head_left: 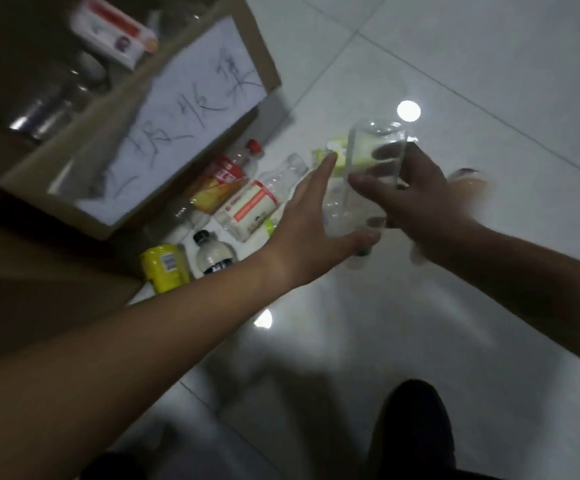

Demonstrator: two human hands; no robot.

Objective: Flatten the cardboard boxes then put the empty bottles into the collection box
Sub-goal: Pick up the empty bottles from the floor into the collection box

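Left hand [309,220], fingers straight, flanks clear bottle [371,150] gripped by right hand [416,195].

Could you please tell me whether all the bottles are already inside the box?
No, several bottles lie on the floor beside the box, and the right hand grips a clear bottle.

Glossy white tiled floor [454,81], dark grout lines, round light reflections [409,110].
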